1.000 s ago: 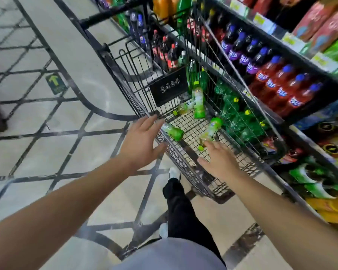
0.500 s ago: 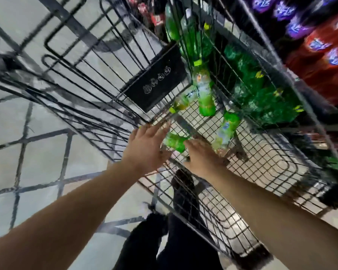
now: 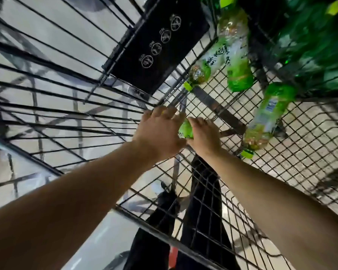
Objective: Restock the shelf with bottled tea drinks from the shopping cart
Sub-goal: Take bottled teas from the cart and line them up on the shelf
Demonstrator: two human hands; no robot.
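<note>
Both hands (image 3: 183,131) close around one green-labelled tea bottle (image 3: 185,130) in the cart (image 3: 300,152).

Pale tiled floor (image 3: 310,137) seen through wire mesh, dark inlay lines (image 3: 35,94) at left, light even

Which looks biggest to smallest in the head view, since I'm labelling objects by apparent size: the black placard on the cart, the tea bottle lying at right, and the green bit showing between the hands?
1. black placard
2. tea bottle at right
3. green bit between the hands, mostly hidden, so its true size is unclear
</note>
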